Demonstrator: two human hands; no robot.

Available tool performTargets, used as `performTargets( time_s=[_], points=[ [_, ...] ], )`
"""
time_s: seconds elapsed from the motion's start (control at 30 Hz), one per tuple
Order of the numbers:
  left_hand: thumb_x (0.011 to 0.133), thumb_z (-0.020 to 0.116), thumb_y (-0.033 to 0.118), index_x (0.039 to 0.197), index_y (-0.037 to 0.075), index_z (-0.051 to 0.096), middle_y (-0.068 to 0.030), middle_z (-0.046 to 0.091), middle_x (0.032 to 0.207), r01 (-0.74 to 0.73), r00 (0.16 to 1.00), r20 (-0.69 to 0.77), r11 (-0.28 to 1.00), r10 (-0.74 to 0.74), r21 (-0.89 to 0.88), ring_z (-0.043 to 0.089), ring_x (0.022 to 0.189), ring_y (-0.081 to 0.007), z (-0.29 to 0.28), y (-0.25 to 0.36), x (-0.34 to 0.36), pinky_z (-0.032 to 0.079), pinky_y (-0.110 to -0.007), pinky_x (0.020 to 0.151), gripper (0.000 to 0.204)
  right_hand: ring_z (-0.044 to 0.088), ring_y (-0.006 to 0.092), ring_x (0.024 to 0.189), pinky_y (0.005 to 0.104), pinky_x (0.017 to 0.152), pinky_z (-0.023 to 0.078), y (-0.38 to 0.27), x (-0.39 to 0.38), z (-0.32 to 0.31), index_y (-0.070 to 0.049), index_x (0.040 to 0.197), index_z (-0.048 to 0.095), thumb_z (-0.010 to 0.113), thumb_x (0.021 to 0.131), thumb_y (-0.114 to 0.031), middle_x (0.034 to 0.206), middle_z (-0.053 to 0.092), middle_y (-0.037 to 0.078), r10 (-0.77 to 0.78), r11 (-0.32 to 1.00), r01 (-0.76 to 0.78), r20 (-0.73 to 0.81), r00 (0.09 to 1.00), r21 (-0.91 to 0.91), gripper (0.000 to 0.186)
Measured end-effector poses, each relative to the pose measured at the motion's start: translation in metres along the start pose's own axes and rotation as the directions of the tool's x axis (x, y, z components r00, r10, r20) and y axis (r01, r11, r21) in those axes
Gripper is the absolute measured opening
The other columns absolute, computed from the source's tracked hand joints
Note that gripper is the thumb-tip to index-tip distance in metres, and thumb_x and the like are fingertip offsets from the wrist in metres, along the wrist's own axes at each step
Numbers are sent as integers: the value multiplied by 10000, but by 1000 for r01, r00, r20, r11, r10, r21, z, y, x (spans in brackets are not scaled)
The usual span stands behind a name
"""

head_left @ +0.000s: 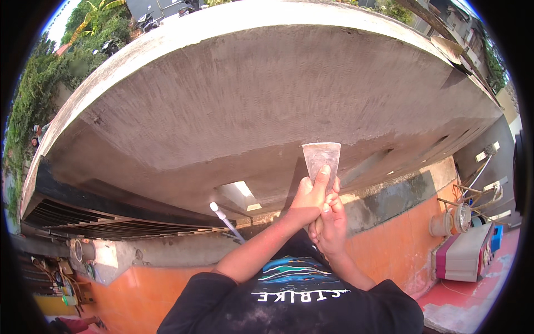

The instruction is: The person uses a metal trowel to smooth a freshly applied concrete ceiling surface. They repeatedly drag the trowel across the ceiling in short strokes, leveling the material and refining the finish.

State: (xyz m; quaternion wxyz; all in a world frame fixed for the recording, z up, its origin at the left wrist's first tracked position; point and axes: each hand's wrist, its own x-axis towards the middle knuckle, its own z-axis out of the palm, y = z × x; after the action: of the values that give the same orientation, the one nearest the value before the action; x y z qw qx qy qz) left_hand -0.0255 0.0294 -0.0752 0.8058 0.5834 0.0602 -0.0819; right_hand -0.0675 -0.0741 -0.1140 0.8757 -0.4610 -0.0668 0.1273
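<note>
Both of my hands are closed round a putty knife [320, 155] with a wide, flared metal blade. My left hand [312, 192] grips it near the blade, a finger or thumb laid along the metal. Lower down, my right hand [332, 225] wraps round the handle, which is mostly hidden by my fingers. The blade's broad edge points away from me and lies at or close to the grey cement-coated wall [250, 100]. Around it the wall shows a lighter, streaky upper area and a darker, smoother band below.
An opening [240, 192] pierces the wall left of my hands, with a white tube [225, 220] nearby. Dark metal bars [122, 217] run along the lower left. Buckets [441, 224] and a grey-and-maroon box [461, 259] stand at right on the orange and pink ground.
</note>
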Motion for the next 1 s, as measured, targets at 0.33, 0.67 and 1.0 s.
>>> performTargets(
  time_s=[0.33,0.67,1.0],
  points=[
    [1029,364,552,877,26,589,-6,533,663,-353,927,170,931,334,96,504,571,-77,3,64,18,427,-250,524,592,454,84,418,216,366,364,-35,43,33,-90,1100,382,442,1035,-171,665,517,50,-248,968,250,110,962,-3,120],
    [1057,377,399,1123,1,612,-62,608,821,-39,998,-36,977,47,212,579,736,-106,-13,-22,-59,505,-296,683,467,627,178,806,298,643,529,10,-6,-46,-18,1324,396,357,1013,-438,957,586,117,180,948,-72,333,926,-311,525],
    [1071,362,371,978,19,558,-16,540,749,-135,917,-347,973,195,189,560,685,-102,26,-71,-73,486,-274,662,413,645,176,824,318,730,551,-41,47,-72,33,1184,549,384,1036,-492,1049,642,125,378,855,18,647,662,-518,569]
  ],
)
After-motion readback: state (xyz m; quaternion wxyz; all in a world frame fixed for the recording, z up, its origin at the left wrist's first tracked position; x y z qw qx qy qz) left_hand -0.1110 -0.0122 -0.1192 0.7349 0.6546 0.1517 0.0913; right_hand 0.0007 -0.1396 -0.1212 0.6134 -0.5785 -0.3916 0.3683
